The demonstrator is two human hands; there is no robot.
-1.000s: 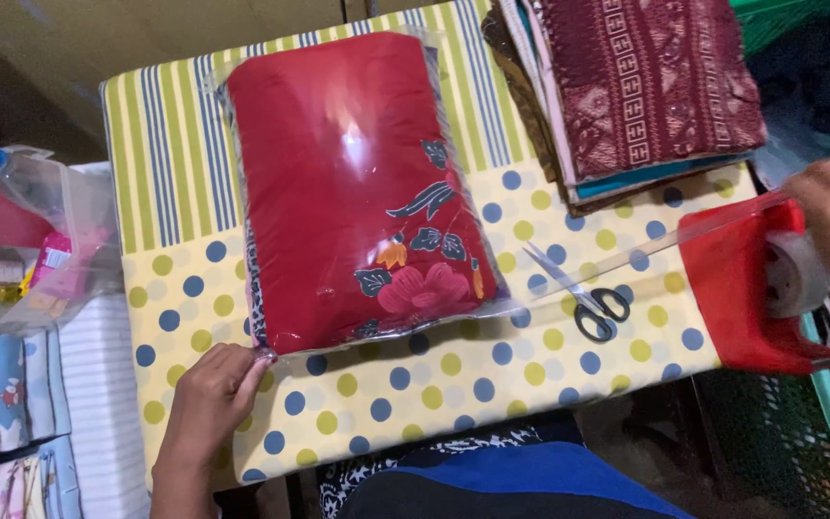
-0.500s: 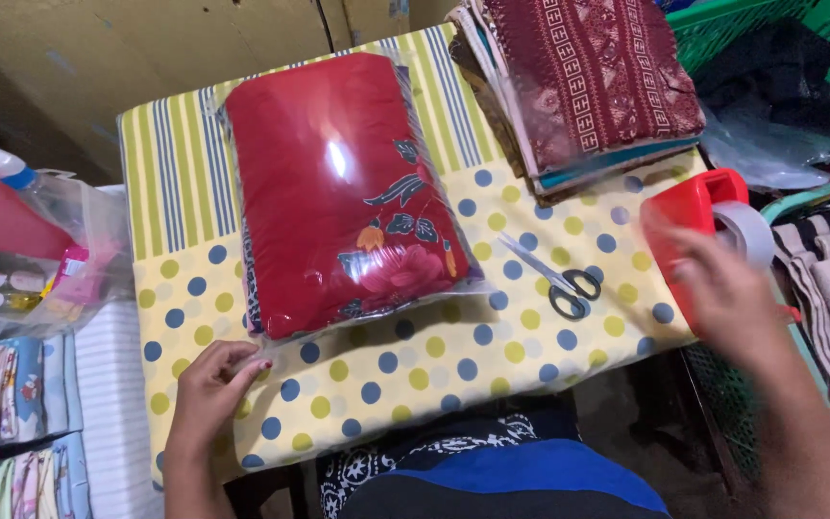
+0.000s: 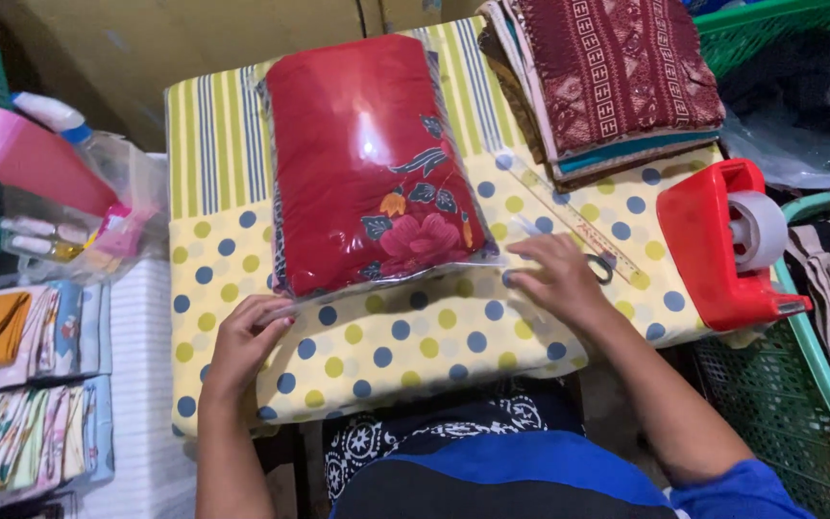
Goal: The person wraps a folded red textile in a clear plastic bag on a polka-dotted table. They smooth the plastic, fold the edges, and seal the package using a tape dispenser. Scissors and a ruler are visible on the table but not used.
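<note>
A red floral cloth packed in a clear plastic bag [image 3: 367, 163] lies on a small table with a yellow dotted and striped cover [image 3: 415, 336]. My left hand [image 3: 242, 338] pinches the bag's loose flap at its near left corner. My right hand [image 3: 554, 281] rests flat, fingers apart, on the flap's near right edge. A clear strip of tape [image 3: 569, 213] runs diagonally just beyond that hand. Scissors [image 3: 602, 269] are mostly hidden under it. A red tape dispenser [image 3: 713, 240] with a white roll stands at the table's right edge.
A stack of folded patterned cloths [image 3: 617, 77] sits at the table's far right corner. A green basket [image 3: 799, 384] with fabric is on the right. On the left are a bag with pink bottles [image 3: 60, 183] and folded cloths [image 3: 21, 384].
My right hand has left the dispenser and come down onto the bag's near right edge over the scissors. The clear strip now lies across the table. My left hand stays on the flap.
</note>
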